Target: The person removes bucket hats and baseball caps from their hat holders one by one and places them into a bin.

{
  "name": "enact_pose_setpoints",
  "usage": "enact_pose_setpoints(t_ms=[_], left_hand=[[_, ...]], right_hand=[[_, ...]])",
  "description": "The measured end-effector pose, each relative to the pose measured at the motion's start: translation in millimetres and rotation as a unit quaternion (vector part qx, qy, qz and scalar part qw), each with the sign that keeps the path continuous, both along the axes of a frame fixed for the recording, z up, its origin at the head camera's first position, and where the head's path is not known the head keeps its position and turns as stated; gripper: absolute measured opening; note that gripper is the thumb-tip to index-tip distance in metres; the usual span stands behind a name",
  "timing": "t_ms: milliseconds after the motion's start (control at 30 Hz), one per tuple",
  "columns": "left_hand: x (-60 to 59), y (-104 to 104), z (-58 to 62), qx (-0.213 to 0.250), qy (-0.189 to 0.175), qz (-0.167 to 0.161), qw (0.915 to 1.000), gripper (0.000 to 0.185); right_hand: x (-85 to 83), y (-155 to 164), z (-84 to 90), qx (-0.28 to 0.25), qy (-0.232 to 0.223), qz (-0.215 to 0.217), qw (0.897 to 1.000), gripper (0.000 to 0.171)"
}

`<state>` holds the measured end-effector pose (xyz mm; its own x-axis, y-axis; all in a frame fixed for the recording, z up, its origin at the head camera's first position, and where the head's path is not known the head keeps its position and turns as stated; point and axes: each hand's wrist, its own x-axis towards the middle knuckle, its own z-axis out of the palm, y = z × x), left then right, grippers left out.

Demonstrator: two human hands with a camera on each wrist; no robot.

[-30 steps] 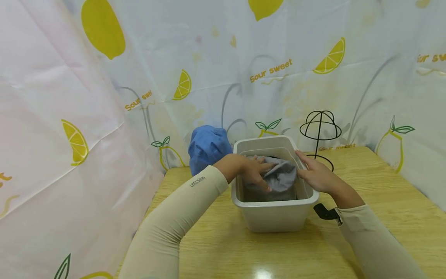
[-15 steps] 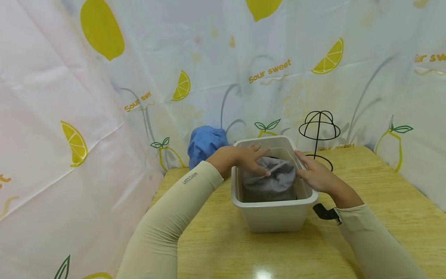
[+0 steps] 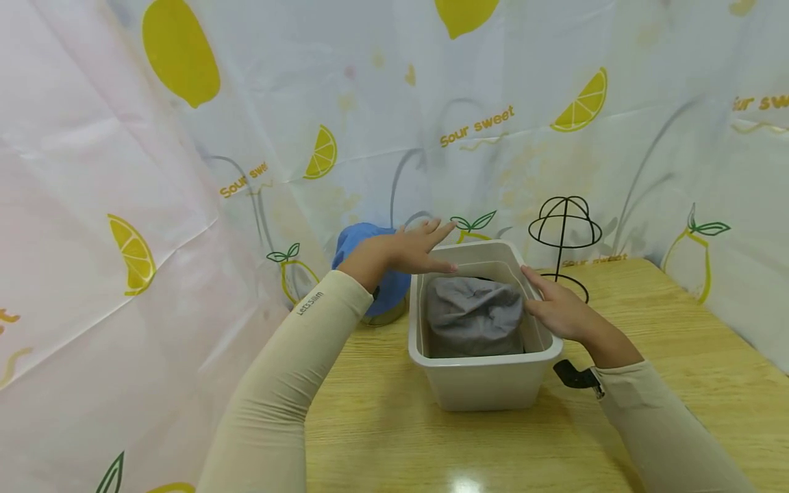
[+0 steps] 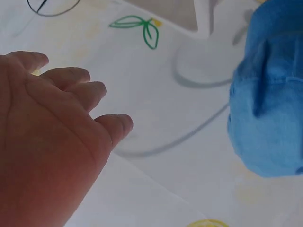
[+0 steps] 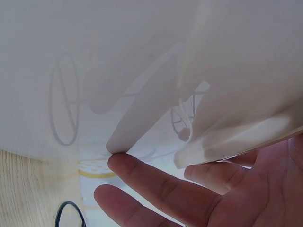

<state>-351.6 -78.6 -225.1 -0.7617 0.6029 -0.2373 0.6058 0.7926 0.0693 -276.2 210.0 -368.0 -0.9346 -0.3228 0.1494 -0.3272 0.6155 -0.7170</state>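
Note:
A beige plastic bin (image 3: 487, 383) stands on the wooden table (image 3: 647, 383), with a crumpled grey cloth (image 3: 473, 316) inside it. My right hand (image 3: 555, 308) rests flat against the bin's right rim (image 5: 142, 118), fingers straight. My left hand (image 3: 414, 248) hovers open above the bin's back left corner, holding nothing; in the left wrist view its fingers (image 4: 71, 90) are spread before the curtain. A blue cap (image 3: 370, 260) sits behind the left hand, seen close in the left wrist view as a blue cap (image 4: 272, 94).
A black wire hat stand (image 3: 566, 233) stands behind the bin at the right. A lemon-print curtain (image 3: 185, 171) closes off the back and left side. A small black object (image 3: 572, 374) lies by my right wrist.
My left hand has lifted out of the bin off the grey cloth and moved up and back left toward the blue cap. The right hand has stayed on the rim.

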Motion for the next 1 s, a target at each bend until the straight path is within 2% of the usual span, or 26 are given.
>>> enact_pose_setpoints(t_ms=[167, 400, 567, 733, 1000], left_hand=[[-5.2, -16, 10.2, 0.021, 0.013, 0.023, 0.9994, 0.093], [-14.9, -37, 16.0, 0.05, 0.018, 0.052, 0.9972, 0.094], [-18.4, -43, 20.3, 0.069, 0.021, 0.071, 0.9949, 0.093], [-22.8, -50, 19.4, 0.072, 0.043, 0.091, 0.9923, 0.092], [-28.7, -75, 13.0, 0.075, 0.06, 0.136, 0.9861, 0.093]], right_hand=[[-0.6, 1, 1.7, 0.014, 0.0, -0.004, 1.0, 0.071], [-0.1, 0, 0.5, 0.017, -0.01, -0.011, 1.0, 0.07], [3.1, 3, 0.4, 0.02, -0.006, -0.016, 1.0, 0.071], [4.7, 6, -0.7, 0.015, -0.002, -0.016, 1.0, 0.071], [2.1, 0, -2.1, 0.0, 0.009, -0.007, 1.0, 0.07]])
